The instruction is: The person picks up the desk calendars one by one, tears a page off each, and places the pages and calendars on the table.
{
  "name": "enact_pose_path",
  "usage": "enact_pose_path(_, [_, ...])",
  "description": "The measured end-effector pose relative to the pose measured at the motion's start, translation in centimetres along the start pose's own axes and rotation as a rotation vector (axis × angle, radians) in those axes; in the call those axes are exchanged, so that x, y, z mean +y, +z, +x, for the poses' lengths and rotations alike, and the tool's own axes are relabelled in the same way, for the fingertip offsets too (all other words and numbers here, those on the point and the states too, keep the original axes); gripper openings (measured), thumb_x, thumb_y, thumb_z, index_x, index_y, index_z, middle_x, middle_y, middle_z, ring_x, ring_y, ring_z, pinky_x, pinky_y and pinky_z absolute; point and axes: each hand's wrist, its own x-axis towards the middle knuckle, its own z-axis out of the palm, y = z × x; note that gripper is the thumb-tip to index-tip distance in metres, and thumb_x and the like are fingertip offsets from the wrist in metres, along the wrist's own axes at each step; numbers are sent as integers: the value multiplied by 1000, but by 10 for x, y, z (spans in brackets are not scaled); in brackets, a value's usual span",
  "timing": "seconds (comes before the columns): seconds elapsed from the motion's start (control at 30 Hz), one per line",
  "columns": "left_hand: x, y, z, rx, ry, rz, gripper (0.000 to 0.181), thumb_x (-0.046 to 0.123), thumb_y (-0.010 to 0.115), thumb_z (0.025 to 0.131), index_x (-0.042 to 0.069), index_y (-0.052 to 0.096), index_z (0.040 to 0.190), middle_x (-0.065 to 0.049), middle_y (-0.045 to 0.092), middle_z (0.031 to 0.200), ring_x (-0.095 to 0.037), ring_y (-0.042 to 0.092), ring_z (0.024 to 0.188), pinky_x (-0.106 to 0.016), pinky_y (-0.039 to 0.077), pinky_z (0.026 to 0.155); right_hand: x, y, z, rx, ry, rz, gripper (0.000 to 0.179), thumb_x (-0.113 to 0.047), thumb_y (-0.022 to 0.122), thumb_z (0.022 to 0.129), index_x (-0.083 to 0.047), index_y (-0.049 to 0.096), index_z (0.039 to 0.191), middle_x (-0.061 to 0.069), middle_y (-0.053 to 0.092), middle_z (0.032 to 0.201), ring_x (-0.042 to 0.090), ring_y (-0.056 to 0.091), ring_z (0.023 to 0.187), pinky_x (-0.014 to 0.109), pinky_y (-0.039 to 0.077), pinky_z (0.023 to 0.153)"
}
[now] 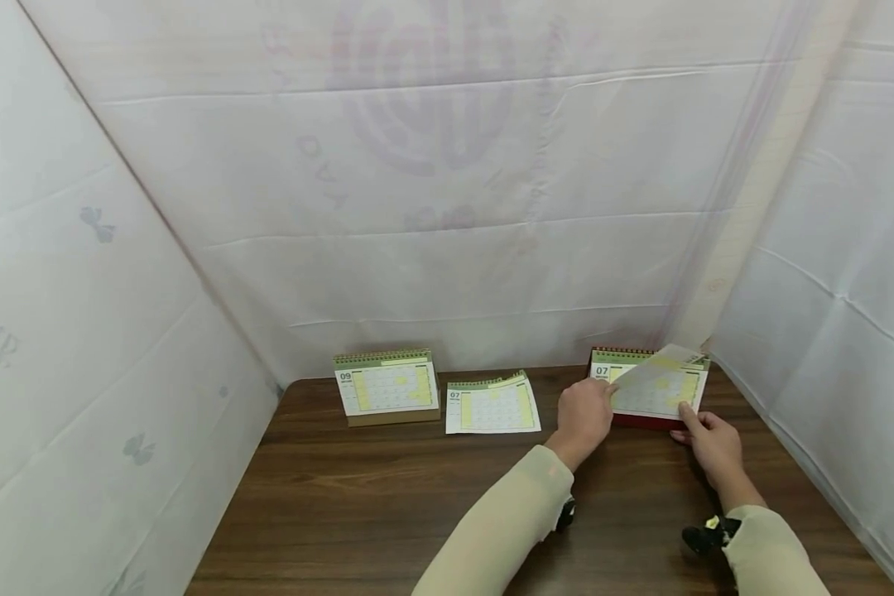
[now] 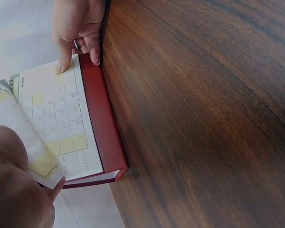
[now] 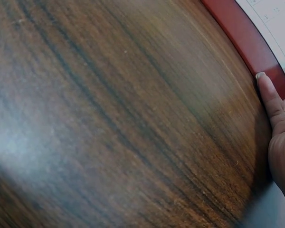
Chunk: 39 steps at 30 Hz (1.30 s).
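Note:
A red-based desk calendar stands at the back right, its front page marked 07. My left hand pinches the corner of a calendar page, which is lifted and slants across the front. In the left wrist view that page bears 08, and the left hand has its fingertips at the page's corner. My right hand grips the calendar's lower right corner, thumb on the 07 page and other fingers by the red base. The right wrist view catches the right hand against the red edge.
Left of the hands stand a second calendar showing 07, its top edge bent up, and a third calendar with a brown base showing 09. All stand along the back of the dark wooden table. White sheeting walls the table in.

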Motion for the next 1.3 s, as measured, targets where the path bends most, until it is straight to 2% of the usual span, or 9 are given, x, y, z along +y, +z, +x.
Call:
enact_pose_path(0.23, [-3, 4, 1, 39, -37, -136, 41, 39, 63, 106, 24, 69, 68, 12, 73, 70, -7, 73, 71, -23, 55, 65, 1, 1, 1, 13, -3, 5, 72, -61, 52, 106, 9, 62, 115, -13, 68, 85, -7, 69, 67, 11, 55, 68])
enact_pose_path(0.4, [-6, 5, 1, 51, -70, -201, 37, 37, 65, 105, 24, 74, 71, 12, 77, 76, -7, 72, 70, -24, 54, 67, 1, 3, 2, 25, -8, -24, 73, -62, 51, 106, 9, 63, 117, -10, 71, 86, -9, 68, 66, 9, 53, 68])
enact_pose_path(0.6, [-6, 2, 2, 27, -87, -231, 32, 38, 63, 107, 25, 83, 86, 12, 82, 88, -10, 77, 81, -27, 58, 73, -1, 3, 0, 24, -2, -21, 73, -62, 51, 106, 9, 62, 118, -3, 72, 93, -8, 69, 66, 10, 54, 68])
enact_pose_path(0.8, [-8, 3, 4, 14, -100, -267, 27, 38, 64, 106, 28, 87, 97, 12, 83, 91, -11, 78, 86, -28, 59, 78, -2, 1, -1, 31, -5, -19, 71, -61, 52, 106, 8, 63, 115, -4, 71, 92, -8, 69, 66, 9, 54, 68])
enact_pose_path(0.97, [-11, 5, 6, 4, -121, -286, 26, 38, 64, 106, 28, 87, 99, 10, 82, 87, -11, 77, 85, -28, 59, 79, -1, 3, -1, 37, -17, -22, 71, -61, 51, 107, 8, 63, 113, -4, 70, 92, -9, 67, 66, 10, 54, 68])
enact_pose_path(1.07, [-12, 5, 7, -16, -122, -299, 30, 39, 64, 106, 25, 85, 91, 8, 78, 78, -9, 71, 76, -26, 55, 74, 0, 4, 0, 34, -23, -21, 71, -61, 51, 107, 8, 63, 112, -5, 71, 89, -9, 67, 65, 10, 54, 67])
enact_pose_path(1.13, [-12, 5, 7, -43, -106, -301, 36, 41, 62, 107, 23, 80, 81, 10, 70, 71, -6, 62, 69, -22, 49, 69, 0, 5, 0, 31, -28, -16, 70, -60, 52, 107, 9, 62, 111, -3, 72, 90, -8, 68, 65, 10, 54, 67])
enact_pose_path(1.2, [-10, 2, 5, -78, -66, -240, 36, 42, 61, 108, 24, 79, 83, 12, 70, 76, -3, 61, 72, -21, 49, 68, 0, 4, 0, 19, -27, -16, 71, -61, 53, 106, 9, 64, 110, -5, 74, 90, -8, 69, 65, 9, 52, 67])
enact_pose_path(1.3, [-3, -4, 5, -107, 11, -106, 24, 42, 63, 108, 33, 82, 98, 18, 74, 92, 1, 67, 84, -18, 53, 69, 0, 0, 1, 7, -17, -40, 73, -64, 53, 105, 7, 66, 110, -8, 75, 88, -8, 69, 66, 8, 49, 69])
